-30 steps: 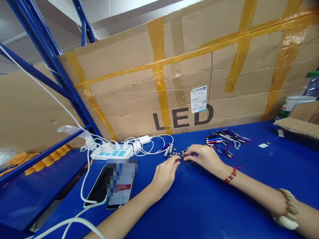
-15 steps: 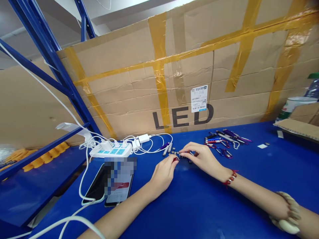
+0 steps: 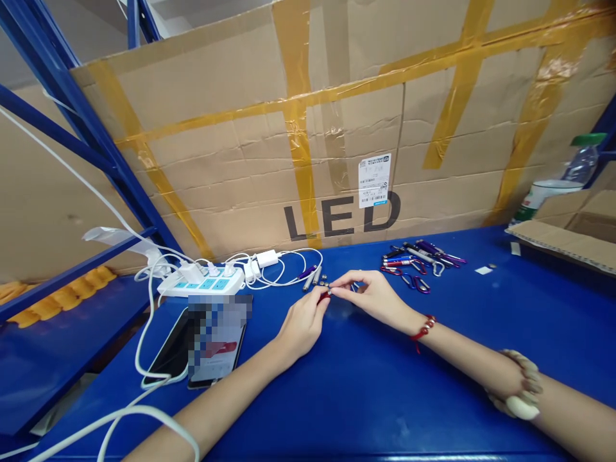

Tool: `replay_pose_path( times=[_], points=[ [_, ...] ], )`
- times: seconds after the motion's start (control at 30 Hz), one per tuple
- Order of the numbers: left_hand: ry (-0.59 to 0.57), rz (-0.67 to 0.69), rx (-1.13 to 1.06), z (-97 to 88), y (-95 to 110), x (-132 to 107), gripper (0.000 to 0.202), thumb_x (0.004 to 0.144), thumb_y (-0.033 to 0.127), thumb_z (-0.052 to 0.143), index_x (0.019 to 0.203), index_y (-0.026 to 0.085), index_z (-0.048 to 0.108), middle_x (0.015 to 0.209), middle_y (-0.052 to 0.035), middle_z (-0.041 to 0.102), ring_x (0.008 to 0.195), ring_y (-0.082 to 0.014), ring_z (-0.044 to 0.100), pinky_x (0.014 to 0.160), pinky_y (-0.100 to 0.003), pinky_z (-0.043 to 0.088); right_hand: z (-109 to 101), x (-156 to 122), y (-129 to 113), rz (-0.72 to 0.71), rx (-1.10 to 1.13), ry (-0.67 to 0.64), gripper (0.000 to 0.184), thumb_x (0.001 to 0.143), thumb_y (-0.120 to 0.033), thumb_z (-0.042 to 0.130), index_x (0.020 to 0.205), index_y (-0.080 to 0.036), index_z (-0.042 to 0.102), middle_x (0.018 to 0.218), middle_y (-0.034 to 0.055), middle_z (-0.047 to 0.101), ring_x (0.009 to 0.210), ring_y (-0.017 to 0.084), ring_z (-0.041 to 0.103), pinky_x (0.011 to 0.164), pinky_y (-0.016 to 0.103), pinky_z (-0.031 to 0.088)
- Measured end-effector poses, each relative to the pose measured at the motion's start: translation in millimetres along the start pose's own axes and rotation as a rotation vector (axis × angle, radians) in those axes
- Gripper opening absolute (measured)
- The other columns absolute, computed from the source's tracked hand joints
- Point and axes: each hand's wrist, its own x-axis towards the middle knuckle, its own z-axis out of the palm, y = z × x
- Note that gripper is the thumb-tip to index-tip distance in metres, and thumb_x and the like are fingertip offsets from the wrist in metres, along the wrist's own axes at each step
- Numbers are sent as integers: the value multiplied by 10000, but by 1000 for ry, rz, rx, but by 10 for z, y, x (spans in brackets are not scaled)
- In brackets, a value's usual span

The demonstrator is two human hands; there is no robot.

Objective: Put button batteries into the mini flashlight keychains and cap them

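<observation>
My left hand (image 3: 302,324) is closed around a small red tube (image 3: 324,296), of which only the end near the fingertips shows. Thumb and forefinger of my right hand (image 3: 368,294) pinch a small silver button cell, mostly hidden, at the tube's end. The two hands' fingertips meet there, just above the blue tabletop. Several loose button cells (image 3: 324,278) lie right behind the fingertips. Beside them are silver tubes (image 3: 310,280) and a purple tube (image 3: 307,273). Small dark pieces are partly covered by my right hand.
Keychain penlights with carabiners (image 3: 402,262) lie to the right at the back. A white power strip (image 3: 202,282) with tangled cables and two phones (image 3: 168,350) (image 3: 221,356) sit left. A large cardboard box (image 3: 231,173) walls the back. An open carton (image 3: 563,234) stands far right.
My right hand has drawn from the button cells to the end of the red tube in my left hand. The camera view has shifted slightly, so the scene sits further left.
</observation>
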Motion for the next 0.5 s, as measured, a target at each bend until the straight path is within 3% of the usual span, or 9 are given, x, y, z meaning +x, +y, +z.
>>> replay_pose_path(
  times=[0.17, 0.37, 0.5],
  points=[
    [12, 30, -7, -21, 8, -16, 267, 920, 275, 290, 1080, 169, 476, 851, -36, 563, 761, -131, 529, 745, -247, 403, -1, -1, -3, 19, 56, -18, 234, 719, -350, 634, 798, -136, 687, 786, 46, 650, 713, 136, 578, 612, 226, 437],
    [17, 73, -9, -32, -3, -34, 322, 918, 264, 300, 1178, 181, 471, 876, -46, 589, 743, -124, 553, 737, -233, 430, 12, 10, 65, 94, 180, -100, 321, 684, -409, 653, 754, -97, 674, 706, 59, 622, 504, 74, 477, 404, 176, 361],
    [72, 52, 83, -30, 5, -39, 305, 907, 264, 328, 1140, 197, 514, 976, -41, 611, 832, -138, 574, 819, -256, 428, 23, 14, 101, 55, 215, -114, 294, 673, -377, 677, 744, -92, 679, 701, 55, 609, 476, 59, 453, 396, 175, 352]
  ],
)
